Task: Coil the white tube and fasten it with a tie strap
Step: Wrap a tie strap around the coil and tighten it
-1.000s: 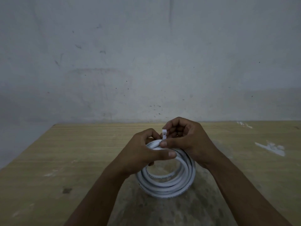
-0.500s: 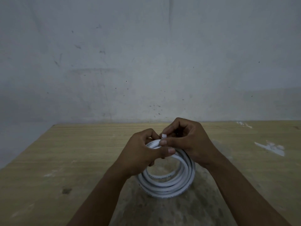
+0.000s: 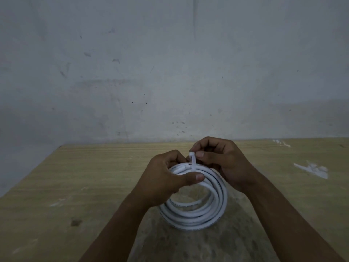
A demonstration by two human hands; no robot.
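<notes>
The white tube is wound into a round coil of several loops that stands on edge on the wooden table. My left hand grips the top of the coil, thumb pressed across the loops. A white tie strap wraps over the top of the coil and its head sticks up between my hands. My right hand pinches the strap's head between thumb and fingers, just behind the coil. The rest of the strap is hidden by my fingers.
A grey, scuffed wall rises right behind the table's far edge. The table's left edge runs diagonally toward me. White paint smears mark the tabletop at the right.
The strap's head dipped behind my fingers half a second ago and now stands up in plain sight. My left thumb has slid slightly down across the loops. The coil has stayed in place.
</notes>
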